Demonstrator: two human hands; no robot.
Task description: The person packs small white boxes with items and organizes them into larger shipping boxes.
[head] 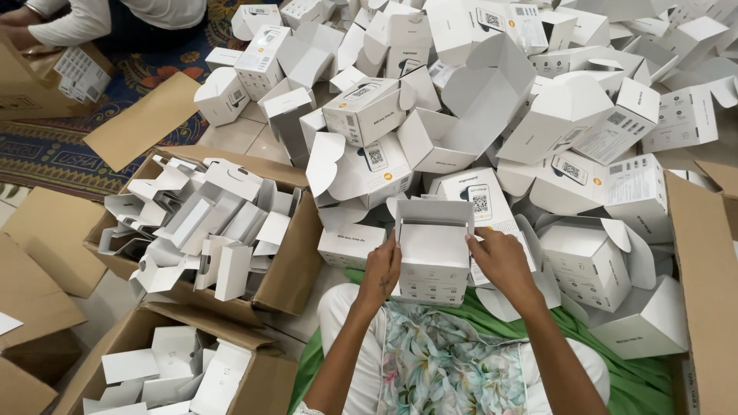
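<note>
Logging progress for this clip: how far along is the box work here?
Done: two brown cartons at left hold white card inserts. In hand: the left hand and right hand grip one open white box by its sides. Left: a large heap of open white boxes ahead.

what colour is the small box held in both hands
White, seen in the head view: the small box between the left hand and right hand.
</note>
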